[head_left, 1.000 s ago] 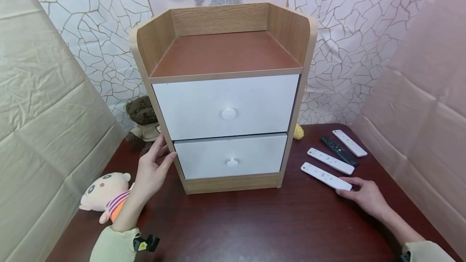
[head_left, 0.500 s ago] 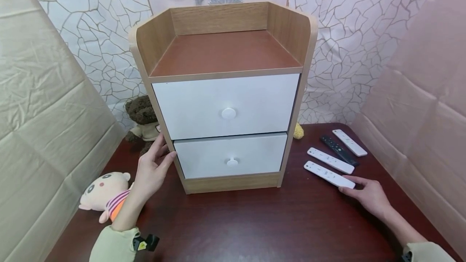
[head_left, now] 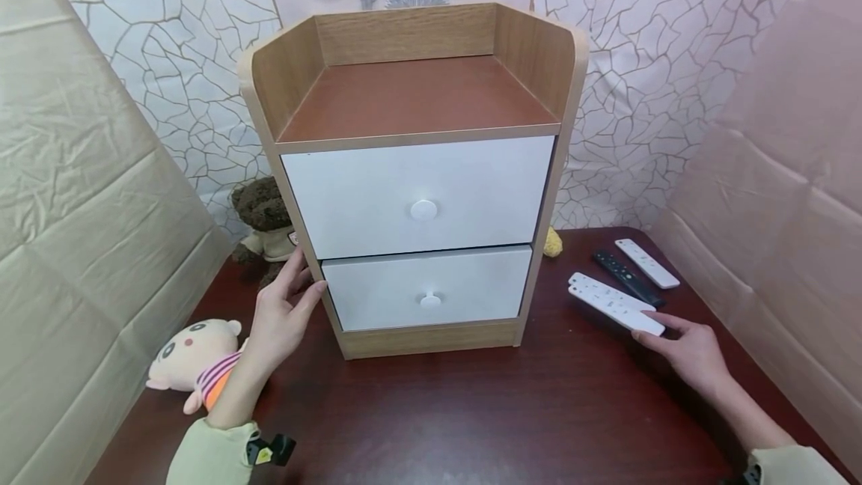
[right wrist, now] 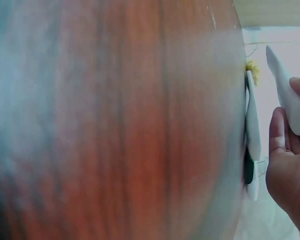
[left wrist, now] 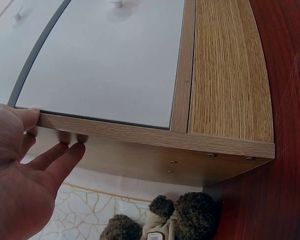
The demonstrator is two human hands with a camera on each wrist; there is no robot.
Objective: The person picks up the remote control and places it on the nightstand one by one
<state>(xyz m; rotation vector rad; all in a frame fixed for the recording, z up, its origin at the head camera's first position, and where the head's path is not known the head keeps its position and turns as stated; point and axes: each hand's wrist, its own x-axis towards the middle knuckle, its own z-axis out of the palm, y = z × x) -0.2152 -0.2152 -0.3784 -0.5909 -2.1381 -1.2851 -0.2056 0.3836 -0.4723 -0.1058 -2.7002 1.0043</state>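
White plastic, slim and smooth, the remote [head_left: 616, 310] sat pinched at its near end by the right hand [head_left: 690, 354], fingers curled round it, its far end lifted over a second white remote [head_left: 609, 292] lying on the tabletop [head_left: 512, 410]. A hold that far back probably left the long body free to tip, so a firmer grip nearer the middle looked wiser, with the front end kept raised so it would not catch the remote beneath it. Just beyond lay a black remote [head_left: 628, 277] and a third white one [head_left: 646, 263], close enough that a low sweep could nudge them. The left hand [head_left: 283, 316] lay open, its straight fingers and thumb resting against the left side of the wooden cabinet [head_left: 411, 171], steadying it and gripping nothing. Both white drawers [head_left: 424, 245] appeared closed. Open room lay in front of the cabinet, across the dark wood. To the right, the tabletop ended near a draped sheet [head_left: 774, 171], leaving little margin there. On the left, a plush doll [head_left: 191, 361] and a brown teddy [head_left: 266, 223] crowded the cabinet's side.
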